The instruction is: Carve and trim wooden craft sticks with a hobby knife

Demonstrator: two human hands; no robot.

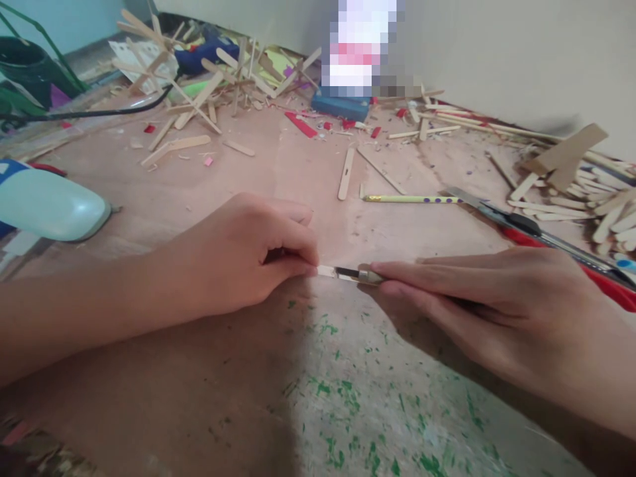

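Low over the tabletop, my left hand (261,255) pinches the end of a small pale wooden stick (326,271) between thumb and forefinger. My right hand (511,308) is closed on a craft knife (368,275), its dark blade pointing left and lying against or just above the stick. Whether the edge touches the wood I cannot tell. Most of the knife's handle is hidden by my fingers. Beyond the two hands lie a popsicle stick (346,173) and a yellow pencil (412,199) with purple dots.
A snap-off cutter (539,228) lies past my right hand, near piled sticks (611,205). At left sits a pale, rounded device (59,202). Glued stick frames (199,106), a black cable (99,112) and a blue block (340,105) stand along the back. Green paint flecks mark the table (348,424).
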